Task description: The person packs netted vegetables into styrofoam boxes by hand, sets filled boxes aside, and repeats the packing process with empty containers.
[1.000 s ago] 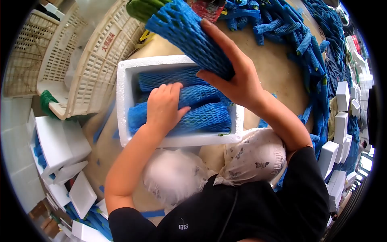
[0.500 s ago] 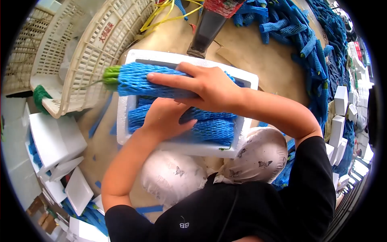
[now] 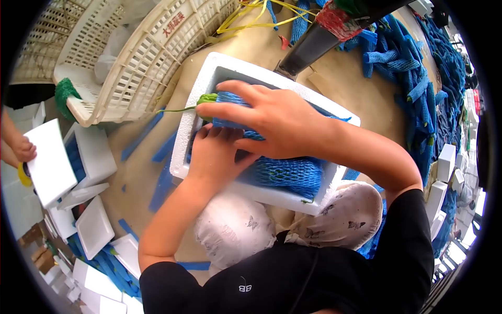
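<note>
A white foam box [image 3: 183,144] rests tilted in front of my knees, with blue-netted bundles [image 3: 290,177] lying inside. My right hand [image 3: 274,118] grips another bundle of long green vegetables in a blue foam net [image 3: 228,98] from above, low in the box. Its green end [image 3: 207,99] points left, and one thin stem hangs over the rim. Beside it, my left hand [image 3: 217,157] lies over the bundles, thumb spread from the fingers; its fingertips are partly hidden against the netted bundle.
Slatted plastic crates [image 3: 141,57] stand at upper left. Another person's hand [image 3: 23,148] holds a white foam lid [image 3: 50,163] at far left. A dark post [image 3: 303,52] rises behind the box. Netted bundles [image 3: 410,68] are heaped at right, near yellow straps [image 3: 261,18].
My right hand has lowered the netted bundle from above the box down into it. The view has turned slightly. Another person's hand with a foam lid has appeared at left.
</note>
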`<state>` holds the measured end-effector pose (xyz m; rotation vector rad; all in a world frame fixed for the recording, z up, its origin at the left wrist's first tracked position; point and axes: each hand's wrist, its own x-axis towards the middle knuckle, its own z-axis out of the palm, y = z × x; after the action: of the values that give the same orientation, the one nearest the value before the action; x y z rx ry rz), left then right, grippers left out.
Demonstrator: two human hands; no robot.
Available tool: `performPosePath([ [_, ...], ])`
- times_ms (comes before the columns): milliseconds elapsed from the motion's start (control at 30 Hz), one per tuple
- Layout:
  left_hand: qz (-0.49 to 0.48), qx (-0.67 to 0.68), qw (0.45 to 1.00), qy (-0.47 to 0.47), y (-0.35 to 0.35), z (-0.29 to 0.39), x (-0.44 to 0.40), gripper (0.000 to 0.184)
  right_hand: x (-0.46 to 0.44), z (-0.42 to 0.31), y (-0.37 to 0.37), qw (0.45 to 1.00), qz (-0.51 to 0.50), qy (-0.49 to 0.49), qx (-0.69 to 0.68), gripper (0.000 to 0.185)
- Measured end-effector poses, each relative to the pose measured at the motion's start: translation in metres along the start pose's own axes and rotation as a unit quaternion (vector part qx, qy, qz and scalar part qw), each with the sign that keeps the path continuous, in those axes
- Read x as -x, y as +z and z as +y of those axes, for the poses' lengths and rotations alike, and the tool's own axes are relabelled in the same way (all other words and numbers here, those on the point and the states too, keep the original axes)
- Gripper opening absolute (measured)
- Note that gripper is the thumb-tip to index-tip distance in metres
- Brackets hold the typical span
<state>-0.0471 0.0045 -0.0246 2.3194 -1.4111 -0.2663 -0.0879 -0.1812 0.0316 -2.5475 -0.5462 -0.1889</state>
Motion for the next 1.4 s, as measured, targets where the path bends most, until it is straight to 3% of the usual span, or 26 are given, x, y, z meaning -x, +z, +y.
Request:
performPosePath([
  [33,0.009,-0.007,1.0,0.0,-0.002,0.0,-0.001,0.047,-0.013,-0.003,0.01,0.994,-0.06,0.015,0.085,0.064],
  [233,0.018,-0.009,0.996,-0.092,-0.004,0.0,0.007,0.051,-0.005,-0.001,-0.001,0.983,-0.118,0.081,0.113,0.048],
  [333,0.056,0.002,0.997,-0.057,-0.002,-0.006,0.007,0.049,-0.011,0.015,0.013,0.973,-0.212,0.068,0.058,0.047],
  [367,0.067,0.003,0.997,-0.05,-0.002,-0.006,0.01,0.047,-0.01,0.016,0.03,0.973,-0.213,0.07,0.054,0.047],
  [433,0.07,0.011,0.997,-0.041,-0.002,-0.007,0.014,0.047,-0.01,0.015,0.06,0.992,-0.062,0.066,0.091,0.046],
  [500,0.078,0.019,0.996,-0.029,-0.003,-0.008,0.013,0.047,-0.013,0.015,0.064,0.992,-0.06,0.049,0.098,0.049],
  [567,0.072,0.031,0.997,-0.014,-0.004,-0.007,0.01,0.048,-0.012,0.011,0.06,0.98,-0.11,0.101,0.129,0.053],
  [600,0.055,0.022,0.998,-0.027,-0.006,-0.004,0.011,0.047,-0.009,0.011,0.051,0.982,-0.106,0.137,0.076,0.058],
  [633,0.054,0.025,0.998,-0.017,-0.006,-0.004,0.009,0.047,0.003,0.01,0.036,0.993,-0.028,0.106,0.046,0.051],
  [700,0.071,0.01,0.997,-0.005,-0.002,-0.002,0.011,0.046,0.034,0.013,0.004,0.99,-0.064,0.058,0.112,0.06],
  [733,0.067,0.017,0.997,0.029,-0.005,0.0,0.007,0.049,0.048,0.009,-0.007,0.976,-0.157,0.124,0.089,0.067],
  [767,0.064,0.02,0.997,0.026,-0.004,0.002,0.003,0.049,0.053,0.014,-0.006,0.975,-0.16,0.124,0.086,0.067],
  [833,0.002,0.071,0.996,0.054,0.0,0.01,-0.009,0.054,0.061,0.031,0.001,0.992,-0.078,0.098,-0.023,0.068],
  [867,-0.02,0.081,0.996,0.042,-0.001,0.011,-0.013,0.052,0.059,0.034,0.008,0.997,-0.031,0.074,-0.016,0.064],
  [967,-0.083,0.128,0.986,0.067,-0.002,-0.005,-0.018,0.048,0.06,0.044,-0.002,0.986,-0.09,0.077,-0.114,0.062],
  [1000,-0.053,0.143,0.984,0.096,-0.001,-0.009,-0.021,0.042,0.061,0.045,-0.003,0.984,-0.1,0.072,-0.126,0.062],
  [1167,-0.085,0.171,0.975,0.116,-0.001,-0.014,-0.03,0.032,0.065,0.024,0.02,0.985,-0.065,0.104,-0.123,0.063],
  [1233,-0.033,0.184,0.973,0.139,0.0,-0.013,-0.026,0.03,0.068,0.026,0.015,0.973,-0.092,0.12,-0.176,0.072],
  [1300,-0.022,0.151,0.98,0.13,-0.005,0.001,-0.018,0.029,0.073,0.025,0.016,0.974,-0.088,0.128,-0.164,0.069],
  [1367,0.08,0.119,0.978,0.149,-0.009,0.008,-0.014,0.028,0.069,0.024,0.021,0.984,-0.1,0.111,-0.094,0.063],
  [1400,0.065,0.119,0.979,0.152,-0.009,0.008,-0.013,0.03,0.065,0.023,0.029,0.984,-0.106,0.117,-0.08,0.058],
])
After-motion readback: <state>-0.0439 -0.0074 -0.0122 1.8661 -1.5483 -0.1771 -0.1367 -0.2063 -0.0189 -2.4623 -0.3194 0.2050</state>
